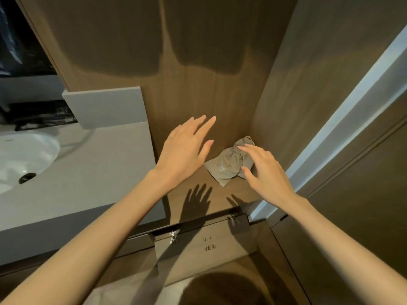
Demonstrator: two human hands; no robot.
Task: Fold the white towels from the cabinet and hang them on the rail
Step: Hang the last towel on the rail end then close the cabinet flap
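Observation:
Both my hands reach over a wooden shelf (198,194) inside a brown wood niche. My left hand (187,148) hovers above the shelf with fingers straight and spread, holding nothing. My right hand (264,170) is spread too, and its fingertips lie over a small beige drawstring pouch (229,166) in the shelf's back right corner. Whether they touch it I cannot tell. No white towel and no rail is in view.
A grey counter (88,172) with a white basin (24,157) lies to the left. A grey backsplash block (105,106) stands beside the niche. Below the shelf an open cabinet door (198,245) with metal hinges hangs. A lit door frame (343,128) runs along the right.

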